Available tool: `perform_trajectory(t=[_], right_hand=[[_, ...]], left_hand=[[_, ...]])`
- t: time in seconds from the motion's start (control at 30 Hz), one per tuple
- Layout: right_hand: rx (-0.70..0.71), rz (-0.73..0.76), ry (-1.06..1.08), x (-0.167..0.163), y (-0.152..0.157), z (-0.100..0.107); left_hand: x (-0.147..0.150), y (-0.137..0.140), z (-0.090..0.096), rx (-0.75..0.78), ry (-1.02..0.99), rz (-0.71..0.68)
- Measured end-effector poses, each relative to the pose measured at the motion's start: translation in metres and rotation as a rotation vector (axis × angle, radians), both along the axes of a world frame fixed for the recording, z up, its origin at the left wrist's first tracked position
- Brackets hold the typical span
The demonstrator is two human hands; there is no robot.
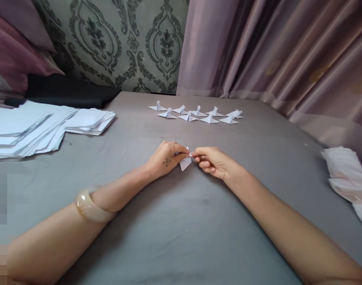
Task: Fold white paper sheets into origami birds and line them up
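Observation:
Between my hands is a small folded white paper piece [185, 163], held just above the grey cloth surface. My left hand [169, 157] pinches it from the left between thumb and fingers. From the right, the thumb and forefinger of my right hand [212, 161] grip a small tip of the same paper, the other fingers curled in. Part of the piece is hidden behind the left fingers. Farther back, several folded white paper figures [189, 116] stand in two rows, each with a raised middle and flat pointed sides.
Stacks of white paper sheets [53, 128] lie at the left, before a black cloth [71, 90]. At the right edge is a crumpled white cloth-like bundle [347, 174]. Purple curtains [243, 47] and a patterned wall [124, 43] border the grey surface [181, 237] at the back.

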State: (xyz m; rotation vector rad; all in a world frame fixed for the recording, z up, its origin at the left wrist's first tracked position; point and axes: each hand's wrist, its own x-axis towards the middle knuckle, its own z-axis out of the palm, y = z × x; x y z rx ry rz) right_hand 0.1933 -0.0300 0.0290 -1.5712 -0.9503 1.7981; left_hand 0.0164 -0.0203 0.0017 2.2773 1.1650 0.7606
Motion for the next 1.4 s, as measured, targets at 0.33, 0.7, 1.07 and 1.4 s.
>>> perform_trajectory(t=[0.33, 0.7, 1.07, 1.4], right_hand=[[-0.046, 0.036, -0.049, 0.001, 0.003, 0.001], [-0.057, 0.078, -0.02, 0.003, 0.004, 0.0], [0.102, 0.115, -0.002, 0.004, -0.004, -0.005], [0.123, 0.098, -0.022, 0.004, -0.005, -0.005]], left_hand=[[0.001, -0.004, 0.006, 0.034, -0.011, -0.026], [-0.001, 0.0, 0.002, -0.018, -0.017, -0.032], [-0.002, 0.001, 0.004, -0.048, -0.087, -0.015], [-0.005, 0.006, -0.007, -0.128, -0.177, -0.064]])
